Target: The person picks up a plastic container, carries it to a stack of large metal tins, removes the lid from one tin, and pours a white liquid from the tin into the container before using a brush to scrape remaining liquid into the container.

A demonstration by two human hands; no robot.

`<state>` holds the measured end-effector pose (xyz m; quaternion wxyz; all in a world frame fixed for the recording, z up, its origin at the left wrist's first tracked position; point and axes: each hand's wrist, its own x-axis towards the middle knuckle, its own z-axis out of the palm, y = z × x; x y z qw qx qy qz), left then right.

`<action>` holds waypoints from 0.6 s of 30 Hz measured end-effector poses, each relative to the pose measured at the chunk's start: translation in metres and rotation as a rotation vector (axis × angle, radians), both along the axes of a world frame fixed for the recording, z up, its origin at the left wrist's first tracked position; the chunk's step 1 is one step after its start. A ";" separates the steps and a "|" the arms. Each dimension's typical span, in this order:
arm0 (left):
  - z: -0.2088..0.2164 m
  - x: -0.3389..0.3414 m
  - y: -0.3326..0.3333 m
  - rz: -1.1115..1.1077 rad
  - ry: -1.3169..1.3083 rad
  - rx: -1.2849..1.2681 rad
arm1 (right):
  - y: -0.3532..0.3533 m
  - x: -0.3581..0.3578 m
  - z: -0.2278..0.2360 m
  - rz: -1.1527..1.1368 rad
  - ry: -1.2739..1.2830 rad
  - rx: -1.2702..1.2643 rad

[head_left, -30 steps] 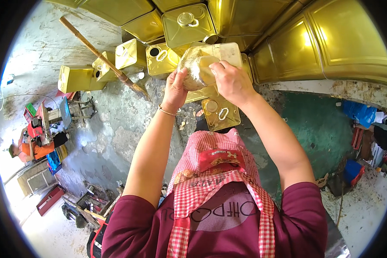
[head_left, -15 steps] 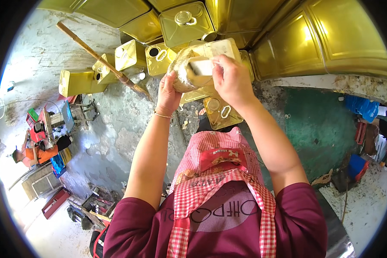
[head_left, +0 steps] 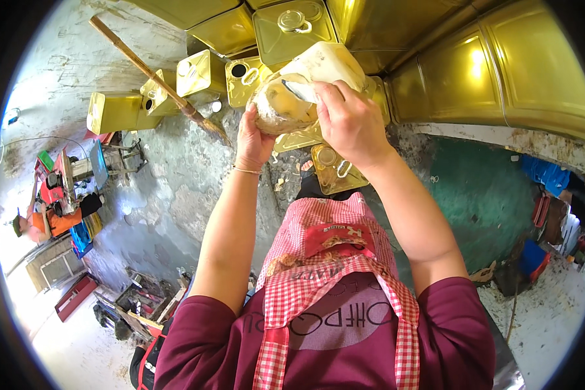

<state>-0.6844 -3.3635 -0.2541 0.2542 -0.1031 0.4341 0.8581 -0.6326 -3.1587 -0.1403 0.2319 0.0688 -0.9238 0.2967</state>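
A grimy cream-coloured container, like a cut-open jug, is tilted with its wide mouth toward me, pale residue coating its inside and rim. My left hand grips the lower left of that rim, thumb up along the edge. Closed around a flat, pale tool with a dark edge, my right hand keeps it at the container's mouth. The tool's exact kind I cannot make out. Just below my right hand is a golden square tin with a wire handle.
Several golden square tins stand ahead, some with open spouts. Larger tins line the right side. A wooden stick slants across tins at the left. A person in orange is by crates at far left. Blue baskets are at far right.
The pale tool has turned and shifted at the container's mouth with my right hand. The container has tilted, its far end rising, and my view has shifted slightly.
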 end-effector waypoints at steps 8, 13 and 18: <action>0.006 0.001 0.005 0.022 0.032 0.103 | 0.009 -0.018 -0.020 0.023 -0.151 -0.386; 0.002 -0.005 0.005 0.020 0.037 0.123 | 0.009 -0.033 -0.034 0.074 -0.528 -0.739; 0.008 -0.011 -0.006 0.028 -0.011 0.063 | 0.001 -0.050 -0.040 0.188 -0.466 -0.390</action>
